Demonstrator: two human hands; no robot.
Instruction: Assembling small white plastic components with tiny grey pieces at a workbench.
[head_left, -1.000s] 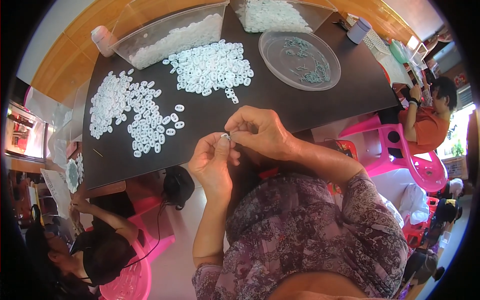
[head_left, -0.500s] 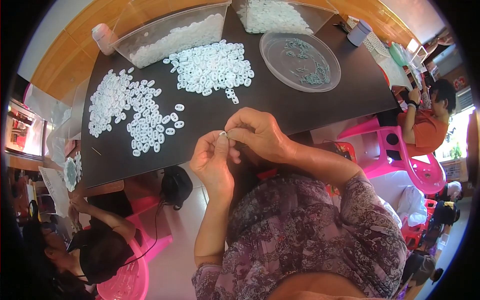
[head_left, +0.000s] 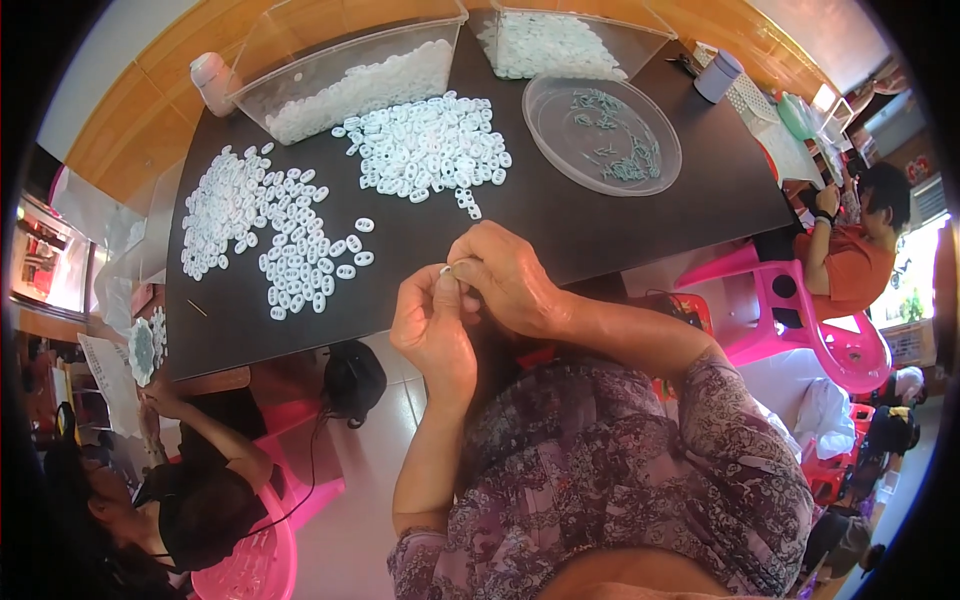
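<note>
My left hand (head_left: 437, 340) pinches a small white plastic piece (head_left: 446, 269) between thumb and forefinger, just off the table's near edge. Closed against it from the other side is my right hand (head_left: 512, 285), its thumb and fingertips at the same piece; most of the piece is hidden by the fingers. Beyond them lies a heap of white oval two-holed pieces (head_left: 430, 145), with a few stray ones at its near side. More such pieces form a second heap (head_left: 222, 210) and a looser group (head_left: 297, 250) to the left.
Clear plastic bins (head_left: 350, 65) of white parts stand at the back. A round clear lid (head_left: 548, 150) holds small grey-green pins (head_left: 635, 160). A thin stick (head_left: 197, 308) lies at left on the dark table (head_left: 600, 240). Other people sit at left and right near pink chairs (head_left: 845, 345).
My view has tilted slightly, so the table and its heaps sit a little lower in the picture. My hands stay pinched together at the small white piece, the right one turned slightly.
</note>
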